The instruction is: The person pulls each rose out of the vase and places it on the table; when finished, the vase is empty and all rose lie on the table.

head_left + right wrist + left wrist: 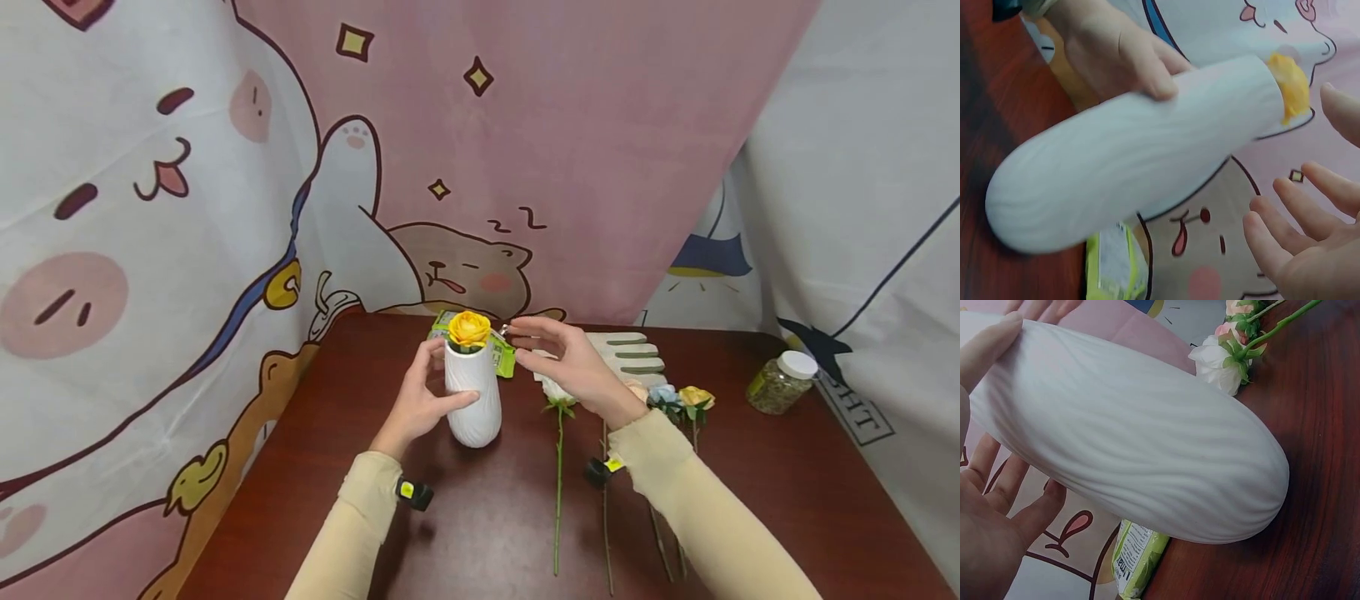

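Observation:
A white ribbed vase [474, 404] stands on the dark wooden table [487, 517] with a yellow rose [469, 327] in its mouth. My left hand [442, 375] grips the vase from the left, thumb across its front. The left wrist view shows the vase [1135, 444] against my palm [991, 519]. My right hand [525, 342] hovers just right of the rose, fingers spread and holding nothing. In the right wrist view its fingers [1297, 231] are apart from the vase [1135, 156] and the rose [1291, 87].
A green packet [504, 358] lies behind the vase. A white rose [558, 392] and other long-stemmed flowers [696, 398] lie on the table to the right. A white glove-like object [630, 354] and a lidded jar [783, 382] sit farther right. Cartoon-print cloth hangs behind.

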Tool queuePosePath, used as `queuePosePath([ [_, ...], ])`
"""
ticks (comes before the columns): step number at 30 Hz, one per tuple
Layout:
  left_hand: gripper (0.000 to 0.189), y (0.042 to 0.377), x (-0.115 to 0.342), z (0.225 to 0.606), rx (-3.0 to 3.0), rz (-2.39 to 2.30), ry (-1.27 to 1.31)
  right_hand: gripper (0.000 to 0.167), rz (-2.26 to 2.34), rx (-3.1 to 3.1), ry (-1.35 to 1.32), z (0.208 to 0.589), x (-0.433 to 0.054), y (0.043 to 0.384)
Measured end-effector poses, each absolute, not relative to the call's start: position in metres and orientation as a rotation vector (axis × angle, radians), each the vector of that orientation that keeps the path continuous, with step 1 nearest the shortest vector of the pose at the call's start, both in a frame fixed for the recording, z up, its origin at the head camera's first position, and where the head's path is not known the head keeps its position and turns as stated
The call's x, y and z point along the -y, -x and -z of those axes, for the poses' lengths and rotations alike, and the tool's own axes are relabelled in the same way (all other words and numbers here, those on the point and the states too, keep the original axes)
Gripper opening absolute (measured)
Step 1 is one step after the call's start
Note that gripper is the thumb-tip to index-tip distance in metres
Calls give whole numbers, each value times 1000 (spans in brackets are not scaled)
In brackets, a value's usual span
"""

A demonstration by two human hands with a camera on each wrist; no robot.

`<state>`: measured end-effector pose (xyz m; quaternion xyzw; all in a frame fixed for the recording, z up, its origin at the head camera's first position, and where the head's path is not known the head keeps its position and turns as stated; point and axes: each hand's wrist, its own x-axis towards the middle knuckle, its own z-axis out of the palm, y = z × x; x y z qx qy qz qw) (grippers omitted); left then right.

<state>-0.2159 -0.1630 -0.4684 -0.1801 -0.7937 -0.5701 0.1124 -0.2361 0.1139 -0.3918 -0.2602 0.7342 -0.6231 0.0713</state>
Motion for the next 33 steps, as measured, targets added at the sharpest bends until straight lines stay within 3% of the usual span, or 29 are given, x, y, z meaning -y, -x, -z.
queuePosePath([
  [15,82,216,162,466,2299,1711,565,61,1845,-2155,760,377,-58,240],
  [25,82,215,161,466,2320,1738,520,55,1779,-2193,649,371,-45,240],
  [33,76,198,154,441,2312,1754,525,51,1772,-2211,584,368,-37,242],
])
